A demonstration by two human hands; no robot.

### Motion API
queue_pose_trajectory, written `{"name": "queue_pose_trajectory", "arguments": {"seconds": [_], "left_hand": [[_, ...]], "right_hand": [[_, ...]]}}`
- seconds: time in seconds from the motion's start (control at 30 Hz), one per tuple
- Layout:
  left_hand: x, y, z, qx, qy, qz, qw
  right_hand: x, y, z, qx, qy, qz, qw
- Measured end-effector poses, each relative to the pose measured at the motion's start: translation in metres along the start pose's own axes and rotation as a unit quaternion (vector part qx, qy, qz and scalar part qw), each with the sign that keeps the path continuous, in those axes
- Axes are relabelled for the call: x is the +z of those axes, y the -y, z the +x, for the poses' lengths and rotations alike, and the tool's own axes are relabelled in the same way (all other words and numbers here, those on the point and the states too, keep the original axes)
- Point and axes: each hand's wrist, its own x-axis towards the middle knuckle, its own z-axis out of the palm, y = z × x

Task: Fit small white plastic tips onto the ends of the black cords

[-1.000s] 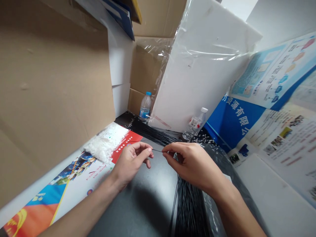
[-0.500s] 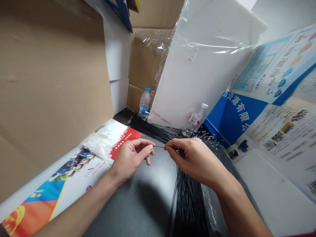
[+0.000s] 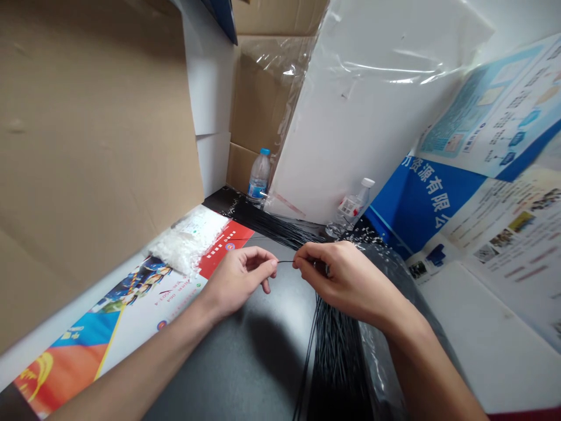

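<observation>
Pinching a thin black strand at frame center, our left hand & right hand each gripped it btwn fingertips, above the strand bundle.

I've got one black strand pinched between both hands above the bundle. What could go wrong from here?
1. The strand is held only by the fingertips of the left hand and right hand. It could slip and get lost in the bundle of look-alike strands.
2. The right hand lies over the bundle, so a pull may drag or tangle neighbouring strands.
3. The leaning bottle near the bundle's far end might tip if the strands shift.
</observation>
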Motion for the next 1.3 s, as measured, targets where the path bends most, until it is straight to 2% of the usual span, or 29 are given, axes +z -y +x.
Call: {"name": "queue_pose_trajectory", "arguments": {"seconds": [0.27, 0.47, 0.7, 1.07, 1.3], "left_hand": [[0.002, -0.003, -0.001, -0.014, 0.022, -0.027, 0.999], [0.001, -0.006, -0.003, 0.012, 0.036, -0.047, 0.998], [0.002, -0.008, -0.005, 0.029, 0.017, -0.023, 0.999], [0.003, -0.005, -0.006, 0.055, 0.004, 0.012, 0.998], [0.003, -0.006, -0.005, 0.061, 0.009, -0.018, 0.998]], "right_hand": [[0.012, 0.003, 0.004, -0.014, -0.015, 0.008, 1.000], [0.011, 0.003, 0.003, -0.025, -0.031, 0.066, 0.997], [0.004, 0.000, 0.002, -0.001, -0.041, 0.102, 0.994], [0.007, 0.002, 0.003, 0.003, -0.023, 0.095, 0.995], [0.010, 0.002, 0.002, -0.045, -0.045, 0.094, 0.994]]}}
